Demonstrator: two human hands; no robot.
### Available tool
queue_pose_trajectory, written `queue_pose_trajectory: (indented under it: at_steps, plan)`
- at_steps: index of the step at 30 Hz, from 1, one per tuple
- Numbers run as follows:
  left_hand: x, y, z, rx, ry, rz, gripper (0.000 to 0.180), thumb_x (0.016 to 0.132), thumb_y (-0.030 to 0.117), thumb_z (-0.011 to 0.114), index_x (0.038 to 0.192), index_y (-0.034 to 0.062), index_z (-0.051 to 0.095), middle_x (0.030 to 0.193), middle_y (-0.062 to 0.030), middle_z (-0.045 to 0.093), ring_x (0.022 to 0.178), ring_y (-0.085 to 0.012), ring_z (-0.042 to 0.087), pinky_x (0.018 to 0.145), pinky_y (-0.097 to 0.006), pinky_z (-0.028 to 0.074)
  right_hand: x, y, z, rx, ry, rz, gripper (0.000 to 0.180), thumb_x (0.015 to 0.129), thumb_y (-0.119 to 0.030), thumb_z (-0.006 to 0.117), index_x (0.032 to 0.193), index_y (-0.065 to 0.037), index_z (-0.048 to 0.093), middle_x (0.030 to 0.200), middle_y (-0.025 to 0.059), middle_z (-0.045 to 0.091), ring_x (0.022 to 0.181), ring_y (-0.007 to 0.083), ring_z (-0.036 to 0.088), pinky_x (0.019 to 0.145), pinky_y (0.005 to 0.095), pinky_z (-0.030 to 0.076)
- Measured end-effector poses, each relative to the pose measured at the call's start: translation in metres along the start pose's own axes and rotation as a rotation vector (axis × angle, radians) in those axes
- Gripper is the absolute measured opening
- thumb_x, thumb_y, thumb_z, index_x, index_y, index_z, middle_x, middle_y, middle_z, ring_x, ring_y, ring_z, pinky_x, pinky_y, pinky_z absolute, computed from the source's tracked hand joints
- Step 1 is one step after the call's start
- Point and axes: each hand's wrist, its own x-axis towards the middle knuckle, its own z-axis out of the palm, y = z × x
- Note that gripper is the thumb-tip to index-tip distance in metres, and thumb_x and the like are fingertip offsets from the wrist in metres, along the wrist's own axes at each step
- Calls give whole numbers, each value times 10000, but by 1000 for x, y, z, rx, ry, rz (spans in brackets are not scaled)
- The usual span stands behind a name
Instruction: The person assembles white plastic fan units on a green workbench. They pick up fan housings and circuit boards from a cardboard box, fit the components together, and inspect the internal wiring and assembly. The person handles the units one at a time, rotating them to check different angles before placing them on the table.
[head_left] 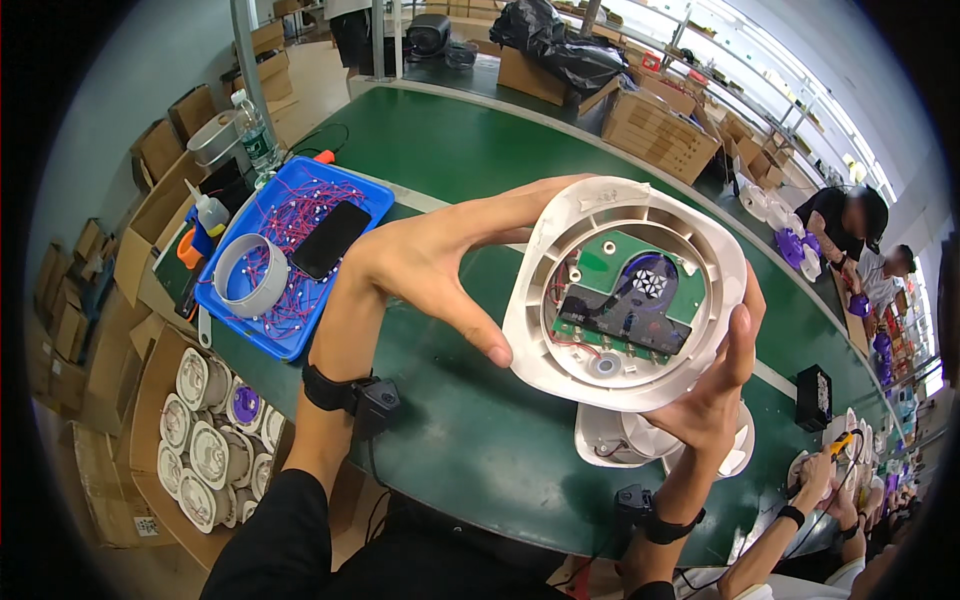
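Observation:
Above the green table I hold up a white plastic housing point(533, 325) with its open round side facing me. A green circuit board point(604, 256) sits inside it, with a dark flat strip point(622, 318) across it, a white patterned disc and thin red wires. My left hand point(432, 252) grips the housing's left side, thumb at the lower left edge, its other fingers hidden behind. My right hand point(708, 402) clasps the lower right side with the thumb raised along the rim. Below it on the table stand more white housings point(612, 438), partly covered by the held one.
At left lies a blue tray point(378, 200) with red wires point(300, 205), a black phone point(332, 240) and a white ring point(232, 291). A carton point(150, 462) of housings stands beside the table. A small black bin point(813, 397) is at right, near a co-worker's hands point(818, 480).

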Motion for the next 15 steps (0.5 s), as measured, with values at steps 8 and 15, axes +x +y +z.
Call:
queue_pose_trajectory:
  at_steps: [8,15]
  plan:
    - [-2,3,1,40,15,6,1216,544,121,920,1523,40,203,1535,-131,302,1391,-233,340,1150,-439,272,0,0,2,27,11,-3,1392,427,-275,983,1515,-255,116,1497,289,209,1330,420,387,1047,505,425]
    - [0,2,3,-17,24,-18,1302,469,135,972,1496,-60,197,1539,-162,299,1389,-198,305,1155,-347,206,-2,0,0,15,3,14,1384,431,-263,983,1517,-259,124,1494,286,213,1326,414,394,1042,500,430]
